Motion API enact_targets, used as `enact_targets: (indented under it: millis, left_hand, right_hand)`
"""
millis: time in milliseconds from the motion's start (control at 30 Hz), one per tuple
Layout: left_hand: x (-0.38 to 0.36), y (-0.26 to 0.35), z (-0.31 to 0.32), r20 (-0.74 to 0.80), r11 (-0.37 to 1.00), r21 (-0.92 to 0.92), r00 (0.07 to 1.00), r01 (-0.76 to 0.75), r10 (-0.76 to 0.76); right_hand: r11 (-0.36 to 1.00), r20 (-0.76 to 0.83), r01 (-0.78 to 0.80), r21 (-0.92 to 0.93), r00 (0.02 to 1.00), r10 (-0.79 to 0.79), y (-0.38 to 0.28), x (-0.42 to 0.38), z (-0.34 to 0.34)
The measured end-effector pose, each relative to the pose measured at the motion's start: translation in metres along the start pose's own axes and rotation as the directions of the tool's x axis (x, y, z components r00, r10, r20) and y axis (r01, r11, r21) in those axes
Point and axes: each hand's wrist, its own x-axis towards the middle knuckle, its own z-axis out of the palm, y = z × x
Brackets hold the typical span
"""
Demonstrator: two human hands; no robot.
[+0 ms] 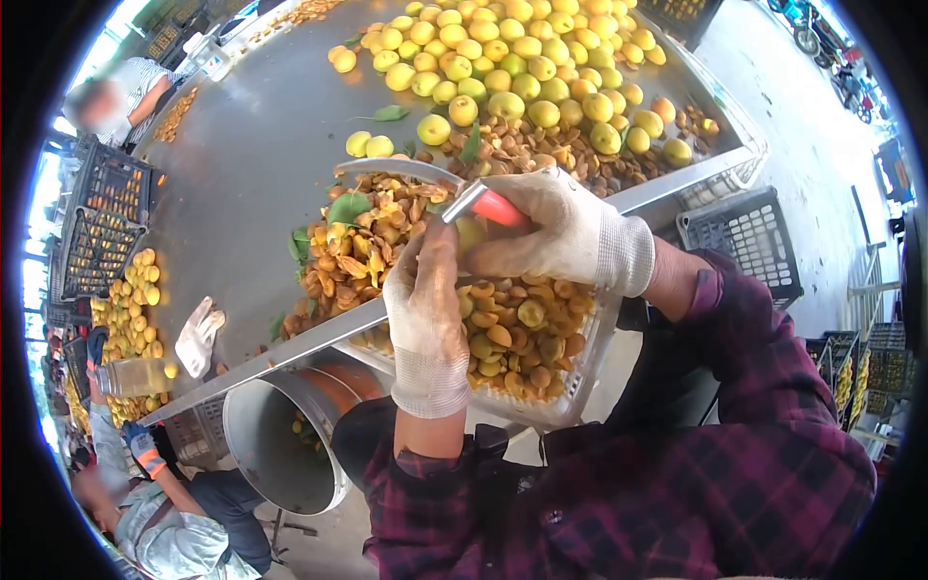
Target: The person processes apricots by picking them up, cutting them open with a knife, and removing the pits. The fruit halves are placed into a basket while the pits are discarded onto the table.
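My right hand (pixel 546 222), in a white work glove, is closed around the red handle (pixel 499 209) of a curved knife (pixel 401 168). The blade points left over the metal table. My left hand (pixel 428 309), gloved too, has its fingers closed against a yellow-green apricot (pixel 471 232), mostly hidden between both hands. Below my hands a white crate (pixel 580 387) holds halved apricots (pixel 517 333). Just left of my fingers lies a pile of apricot scraps and leaves (pixel 362 242). Brown pits (pixel 541 145) are heaped beyond my right hand.
Whole apricots (pixel 512 58) cover the table's far end. A metal bucket (pixel 280 445) stands below the table edge (pixel 261 365). A loose glove (pixel 200 336) lies on the left. Black crates (pixel 744 242) stand at right. Two other people (pixel 174 522) are at the left.
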Motion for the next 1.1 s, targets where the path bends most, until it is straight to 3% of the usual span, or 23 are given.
enact_targets:
  millis: [67,200,300,333,400,433,467,500,533,567,600,633,667,767,900,967,1000,1067,1100]
  left_hand:
    - [-0.001,-0.002,-0.004,0.065,0.988,0.148,0.997,-0.052,0.042]
    - [0.0,-0.009,-0.008,0.164,0.93,0.341,0.983,-0.139,0.087]
    - [0.003,-0.02,-0.005,0.199,0.81,0.348,0.882,-0.472,0.428]
    - [0.001,-0.02,-0.002,0.201,0.811,0.347,0.882,-0.471,0.427]
    - [-0.004,-0.015,0.008,0.028,0.976,0.169,0.99,-0.139,0.136]
    - [-0.004,-0.01,0.014,0.031,0.976,0.168,0.99,-0.139,0.136]
    - [-0.003,-0.002,0.019,-0.029,0.99,-0.115,0.996,0.085,-0.089]
    - [-0.002,0.008,0.023,-0.022,0.874,-0.394,0.948,0.284,-0.318]
    - [-0.001,0.019,0.024,-0.022,0.874,-0.394,0.948,0.285,-0.318]
    - [0.0,0.029,0.025,-0.058,0.914,-0.278,0.945,0.295,-0.323]
    - [0.0,0.034,0.025,-0.094,0.939,-0.158,0.942,0.306,-0.322]
    - [0.0,0.033,0.025,-0.094,0.939,-0.159,0.942,0.306,-0.323]
    - [0.001,0.031,0.025,-0.098,0.942,-0.176,0.947,0.286,-0.306]
    - [0.004,0.025,0.021,-0.06,0.934,-0.212,0.95,0.287,-0.305]
    - [0.007,0.016,0.015,0.011,0.907,-0.264,0.942,0.327,-0.336]
    - [0.008,0.014,0.016,0.041,0.877,-0.308,0.926,0.369,-0.375]
    - [0.009,0.013,0.022,0.011,0.836,-0.423,0.924,0.35,-0.382]
    - [0.008,0.013,0.024,-0.016,0.781,-0.533,0.919,0.326,-0.395]
    - [0.008,0.017,0.021,0.035,0.795,-0.473,0.909,0.38,-0.415]
  right_hand:
    - [0.99,0.067,-0.021,-0.139,0.997,0.03,-0.002,-0.002,-0.004]
    - [0.986,-0.005,-0.01,-0.165,1.0,0.009,0.004,-0.013,0.006]
    - [0.994,-0.019,-0.019,-0.111,1.0,0.017,0.006,-0.017,0.007]
    - [0.996,-0.015,-0.066,-0.06,0.998,0.065,0.005,-0.018,0.006]
    - [0.996,-0.05,-0.063,-0.057,0.997,0.06,0.009,-0.019,0.009]
    - [0.997,-0.084,-0.057,-0.056,0.995,0.052,0.01,-0.02,0.01]
    - [0.997,-0.086,-0.059,-0.056,0.995,0.054,0.01,-0.02,0.011]
    - [0.997,-0.143,-0.041,-0.059,0.989,0.033,0.009,-0.021,0.012]
    - [0.998,-0.198,-0.024,-0.063,0.98,0.011,0.008,-0.021,0.013]
    - [0.998,-0.198,-0.025,-0.064,0.98,0.012,0.008,-0.02,0.011]
    - [0.985,-0.165,-0.097,0.142,0.979,0.12,0.009,-0.019,0.008]
    - [0.926,-0.11,-0.171,0.338,0.969,0.219,0.01,-0.018,0.006]
    - [0.926,-0.11,-0.172,0.336,0.969,0.22,0.008,-0.018,0.005]
    - [0.665,0.118,-0.382,0.642,0.906,0.407,0.014,-0.017,0.001]
    - [0.616,0.175,-0.428,0.662,0.887,0.428,0.027,-0.015,0.005]
    - [0.905,-0.028,-0.123,0.407,0.989,0.146,0.015,-0.013,0.01]
    - [0.906,-0.023,-0.122,0.405,0.989,0.144,0.012,-0.013,0.006]
    - [0.992,0.011,-0.066,0.11,0.998,0.065,0.007,-0.015,-0.003]
    - [0.954,0.057,-0.156,0.256,0.988,0.146,0.004,-0.016,-0.003]
